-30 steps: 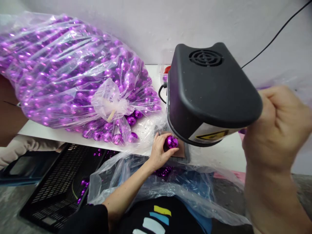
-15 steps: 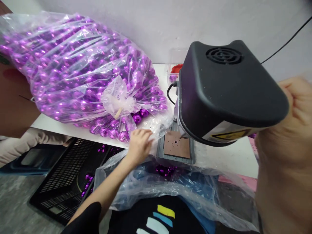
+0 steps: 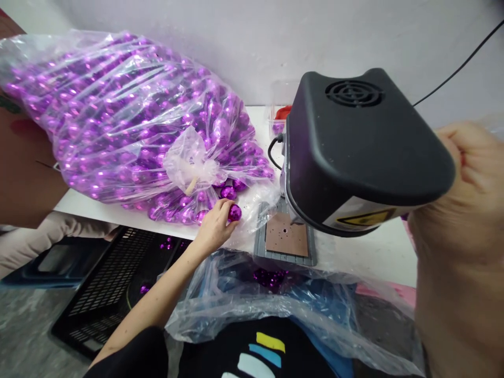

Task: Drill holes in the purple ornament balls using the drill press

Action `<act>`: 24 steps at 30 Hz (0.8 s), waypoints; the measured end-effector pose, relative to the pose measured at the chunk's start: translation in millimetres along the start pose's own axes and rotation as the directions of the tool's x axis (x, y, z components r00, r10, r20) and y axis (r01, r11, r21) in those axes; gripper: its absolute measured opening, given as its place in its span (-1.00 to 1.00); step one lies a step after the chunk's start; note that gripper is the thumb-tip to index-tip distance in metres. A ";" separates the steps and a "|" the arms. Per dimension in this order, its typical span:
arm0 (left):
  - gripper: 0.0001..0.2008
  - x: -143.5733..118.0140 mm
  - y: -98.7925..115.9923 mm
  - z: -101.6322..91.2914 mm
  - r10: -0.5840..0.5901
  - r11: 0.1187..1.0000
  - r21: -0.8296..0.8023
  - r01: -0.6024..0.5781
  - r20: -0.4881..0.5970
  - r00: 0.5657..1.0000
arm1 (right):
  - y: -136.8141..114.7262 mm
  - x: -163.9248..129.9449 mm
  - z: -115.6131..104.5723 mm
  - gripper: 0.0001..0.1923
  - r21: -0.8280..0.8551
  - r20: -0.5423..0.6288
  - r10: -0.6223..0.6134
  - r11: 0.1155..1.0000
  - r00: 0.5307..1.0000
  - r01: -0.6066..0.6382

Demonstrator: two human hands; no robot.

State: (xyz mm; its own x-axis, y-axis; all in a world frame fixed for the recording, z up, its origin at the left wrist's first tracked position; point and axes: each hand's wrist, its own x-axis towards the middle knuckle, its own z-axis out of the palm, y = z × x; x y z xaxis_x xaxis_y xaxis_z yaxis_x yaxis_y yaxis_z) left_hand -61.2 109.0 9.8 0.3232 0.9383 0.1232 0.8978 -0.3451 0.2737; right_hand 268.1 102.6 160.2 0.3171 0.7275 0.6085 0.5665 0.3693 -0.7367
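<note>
A shiny purple faceted ball [image 3: 235,212] is pinched between the thumb and fingers of my left hand [image 3: 214,226], at the mouth of a clear plastic bag [image 3: 149,110] full of such balls. Just to the right stands a black bench drill press [image 3: 366,142] with a warning label; its grey base [image 3: 260,247] carries a brown plate [image 3: 286,236] with small holes. My right hand [image 3: 472,168] is curled at the right side of the machine's head. What its fingers grip is hidden behind the housing.
Over my lap spreads a clear plastic sheet [image 3: 252,304] with several purple balls [image 3: 271,278] in it. A black crate [image 3: 106,294] stands on the floor at left. Behind the machine is a clear box [image 3: 280,100] with something red inside. Another person's leg [image 3: 51,239] shows at far left.
My left hand has moved slightly left and now holds a purple ball at the bag's mouth; earlier no ball showed in it. My right hand stays beside the machine.
</note>
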 end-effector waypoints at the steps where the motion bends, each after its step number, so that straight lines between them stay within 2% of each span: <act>1: -0.54 -1.2 -1.4 0.7 0.001 1.000 -0.012 -0.001 -0.009 1.000 | 0.5 0.4 -0.4 -0.68 0.004 -0.002 -0.001 1.000 1.000 0.001; 4: -0.50 -5.6 -3.5 2.0 -0.013 1.000 0.001 0.013 -0.028 1.000 | 1.4 1.3 -1.1 -0.69 0.004 -0.003 0.005 1.000 1.000 -0.005; 6: -0.43 -8.5 -1.2 0.6 -0.011 0.999 -0.035 0.007 -0.095 0.995 | 1.0 1.4 -0.9 -0.68 -0.008 -0.005 0.004 1.000 1.000 -0.004; 8: -0.33 -11.0 5.0 -1.8 -0.019 0.984 -0.178 -0.012 -0.171 0.985 | -0.2 0.9 -0.1 -0.67 -0.008 -0.011 0.003 1.000 1.000 -0.003; 9: -0.31 -12.1 9.5 -2.7 -0.046 0.952 -0.306 -0.014 -0.188 0.981 | -1.1 0.5 0.4 -0.68 -0.003 -0.013 0.005 1.000 1.000 -0.005; 10: -0.30 -13.0 14.7 -3.2 -0.092 0.882 -0.471 0.001 -0.170 0.981 | -2.0 0.0 0.8 -0.68 0.005 -0.014 0.011 1.000 1.000 -0.011; 11: -0.32 -13.7 20.3 -3.0 -0.146 0.759 -0.650 0.040 -0.111 0.983 | -2.9 -0.4 1.1 -0.69 0.011 -0.014 0.017 1.000 1.000 -0.017; 12: -0.35 -14.1 26.0 -2.2 -0.188 0.581 -0.808 0.101 -0.013 0.982 | -3.8 -0.8 1.2 -0.69 0.011 -0.012 0.023 1.000 1.000 -0.023; 13: -0.37 -14.4 31.6 -0.8 -0.206 0.366 -0.914 0.176 0.105 0.973 | -4.5 -1.0 1.1 -0.68 0.006 -0.006 0.027 1.000 1.000 -0.027; 15: -0.38 -14.2 41.7 2.9 -0.158 -0.038 -0.950 0.311 0.313 0.936 | -5.6 -0.9 0.4 -0.66 -0.013 0.014 0.028 1.000 1.000 -0.028; 16: -0.37 -13.8 46.0 5.0 -0.115 -0.179 -0.918 0.354 0.377 0.919 | -5.7 -0.7 0.0 -0.65 -0.019 0.023 0.023 1.000 0.999 -0.023; 17: -0.34 -13.3 50.0 7.1 -0.080 -0.272 -0.885 0.379 0.413 0.907 | -5.7 -0.5 -0.5 -0.64 -0.020 0.036 0.019 1.000 0.999 -0.018; 18: -0.32 -12.9 53.7 9.2 -0.058 -0.323 -0.861 0.393 0.433 0.900 | -5.4 -0.3 -1.0 -0.65 -0.016 0.045 0.011 1.000 0.999 -0.010; 20: -0.29 -12.0 60.6 14.0 -0.053 -0.326 -0.854 0.406 0.445 0.894 | -4.4 -0.3 -1.5 -0.66 -0.005 0.056 -0.006 1.000 0.998 0.007; 24: -0.35 -10.9 70.3 25.5 -0.105 -0.175 -0.912 0.372 0.393 0.913 | -2.3 -0.8 -1.1 -0.65 0.008 0.029 -0.018 1.000 0.999 0.017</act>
State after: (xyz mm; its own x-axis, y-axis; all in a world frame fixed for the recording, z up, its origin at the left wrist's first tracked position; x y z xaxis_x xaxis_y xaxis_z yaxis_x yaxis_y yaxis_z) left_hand 6.1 75.1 3.3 0.3185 0.9021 -0.2913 -0.3098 0.3894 0.8674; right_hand 267.4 100.6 161.7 0.2846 0.7375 0.6124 0.5654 0.3867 -0.7285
